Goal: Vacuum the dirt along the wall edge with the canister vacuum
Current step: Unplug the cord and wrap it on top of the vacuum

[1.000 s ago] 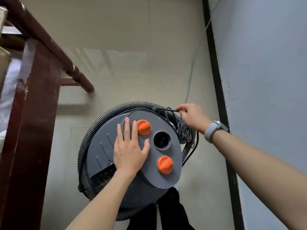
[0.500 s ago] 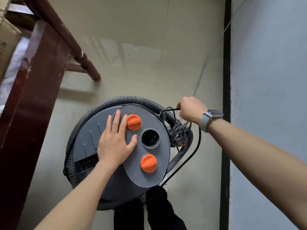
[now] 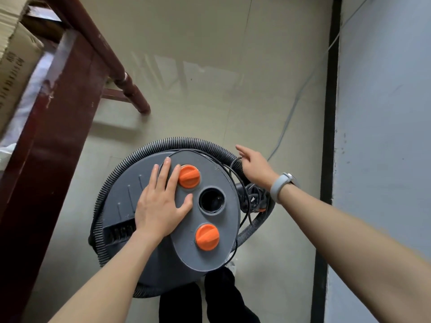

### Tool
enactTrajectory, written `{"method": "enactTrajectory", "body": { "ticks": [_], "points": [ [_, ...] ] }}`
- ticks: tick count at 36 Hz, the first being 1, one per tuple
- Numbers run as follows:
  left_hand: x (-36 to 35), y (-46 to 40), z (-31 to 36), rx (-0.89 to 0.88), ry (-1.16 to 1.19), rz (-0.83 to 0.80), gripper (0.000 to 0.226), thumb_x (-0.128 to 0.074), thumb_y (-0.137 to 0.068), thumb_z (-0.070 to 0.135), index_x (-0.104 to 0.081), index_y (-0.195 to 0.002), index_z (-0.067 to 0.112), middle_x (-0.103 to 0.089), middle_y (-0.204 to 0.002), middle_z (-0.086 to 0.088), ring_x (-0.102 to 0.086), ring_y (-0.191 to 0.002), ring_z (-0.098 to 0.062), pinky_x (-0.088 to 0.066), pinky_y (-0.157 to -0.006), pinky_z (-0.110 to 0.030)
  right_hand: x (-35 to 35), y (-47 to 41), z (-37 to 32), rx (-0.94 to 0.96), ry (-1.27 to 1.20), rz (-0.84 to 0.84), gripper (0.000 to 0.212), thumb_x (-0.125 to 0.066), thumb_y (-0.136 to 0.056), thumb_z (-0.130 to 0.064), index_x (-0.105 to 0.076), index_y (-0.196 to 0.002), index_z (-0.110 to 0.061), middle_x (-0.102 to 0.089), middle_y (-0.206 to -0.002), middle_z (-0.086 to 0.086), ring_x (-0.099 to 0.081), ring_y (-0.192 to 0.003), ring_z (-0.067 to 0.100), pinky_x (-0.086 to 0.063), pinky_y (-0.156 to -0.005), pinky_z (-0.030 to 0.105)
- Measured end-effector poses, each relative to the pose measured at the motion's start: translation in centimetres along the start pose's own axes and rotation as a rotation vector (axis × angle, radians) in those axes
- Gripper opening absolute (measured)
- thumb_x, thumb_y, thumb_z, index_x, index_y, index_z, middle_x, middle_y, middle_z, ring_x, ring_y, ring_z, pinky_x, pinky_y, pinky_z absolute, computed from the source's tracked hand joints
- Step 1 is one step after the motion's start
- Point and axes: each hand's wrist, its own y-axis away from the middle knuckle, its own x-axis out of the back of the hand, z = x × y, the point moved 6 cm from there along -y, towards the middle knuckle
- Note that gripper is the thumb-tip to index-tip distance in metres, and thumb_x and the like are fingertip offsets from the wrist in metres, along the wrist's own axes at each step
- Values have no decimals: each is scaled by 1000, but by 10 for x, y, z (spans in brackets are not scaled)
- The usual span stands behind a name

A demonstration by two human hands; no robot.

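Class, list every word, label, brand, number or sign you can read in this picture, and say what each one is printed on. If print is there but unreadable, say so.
Nothing here reads clearly enough to quote.
Cardboard box: a line of dark print along its side, too blurred and tilted to read.
Canister vacuum: no brand, label or number shows on its grey lid.
Orange knobs: plain, no marks legible.
Watch on the right wrist: only the grey band shows.

I count one canister vacuum (image 3: 163, 229), its lid carrying two orange knobs, one at twelve o'clock (image 3: 189, 176) and one at six (image 3: 207, 237), around one open round port (image 3: 211, 201). One ribbed hose (image 3: 130, 157) rings it, one black cord bundle (image 3: 253, 199) sits at three o'clock. Two hands: left hand (image 3: 161, 206), right hand (image 3: 255, 167). One wristband (image 3: 279, 186).
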Motion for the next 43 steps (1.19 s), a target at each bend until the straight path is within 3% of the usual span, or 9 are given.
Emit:
{"method": "enactTrajectory", "body": {
  "ticks": [3, 7, 11, 14, 17, 24, 33, 36, 43],
  "points": [
    [1, 0, 0, 2, 0, -5, 80, -29, -80, 61, -33, -150, 24, -17, -162, 2, -20, -148, -24, -43, -102, -42, 1, 13, 10, -28, -148, 112, 44, -33, -99, 1, -44, -142, -3, -48, -144, 16, -47, -132, 24, -32, -112, 29],
    [1, 0, 0, 5, 4, -13, 80, -29, -80, 61, -32, -151, 24, -16, -162, 3, -19, -148, -23, -42, -102, -42, -14, 43, -2, 130, -69, 165, 43, -42, -97, 0, -45, -140, -1, -50, -142, 15, -45, -133, 25, -25, -108, 17],
    [5, 1, 2, -12, 28, 3, 74, -43, -82, 53, -38, -149, 20, -23, -160, -1, -25, -146, -26, -44, -100, -44, -55, 68, -28, 451, 191, 21, 55, -52, -97, -14, -34, -147, -3, -35, -153, 16, -30, -143, 27, -19, -119, 34],
    [11, 4, 4, -40, 75, 75, 65, -48, -85, 40, -48, -142, 10, -35, -154, -11, -34, -142, -31, -41, -103, -49, -86, 73, -25, 463, 428, -97, 68, -45, -100, -38, -11, -155, -20, -6, -163, 4, -2, -151, 21, -6, -122, 40],
    [16, 15, -1, 12, 84, 161, 62, -39, -86, 36, -52, -137, 4, -42, -149, -18, -40, -138, -36, -32, -108, -58, -93, 71, -21, 437, 498, -96, 70, -42, -100, -43, -4, -155, -23, 2, -164, 2, 7, -150, 20, -2, -122, 42],
    [1, 67, -26, 121, 76, 137, 71, -38, -87, 50, -45, -142, 5, -45, -147, -13, -39, -138, -31, -20, -114, -60, -93, 73, -24, 414, 540, -67, 70, -43, -100, -44, -6, -156, -22, 0, -164, 2, 4, -150, 23, -5, -121, 43],
    [0, 82, -62, 56, 88, 95, 77, -14, -94, 68, -52, -138, 18, -54, -135, -13, -38, -129, -28, -21, -109, -63, -117, 120, -37, 550, 607, 46, 76, -53, -79, -61, -51, -141, -17, -41, -150, 14, -35, -140, 39, -22, -103, 75],
    [0, 80, -63, 50, 68, 122, 69, -20, -93, 67, -54, -134, 23, -59, -120, -9, -50, -111, -32, -30, -102, -57, -121, 120, -34, 559, 650, 40, 84, -70, -70, -64, -53, -140, -20, -41, -150, 14, -41, -136, 41, -26, -97, 79],
    [0, 72, -54, 96, 108, 213, 56, -43, -84, 55, -59, -130, 26, -61, -109, -7, -49, -101, -27, -29, -94, -49, -106, 105, -35, 603, 739, 10, 82, -70, -72, -65, -52, -140, -22, -42, -150, 14, -42, -134, 43, -29, -94, 80]
  ]
}}
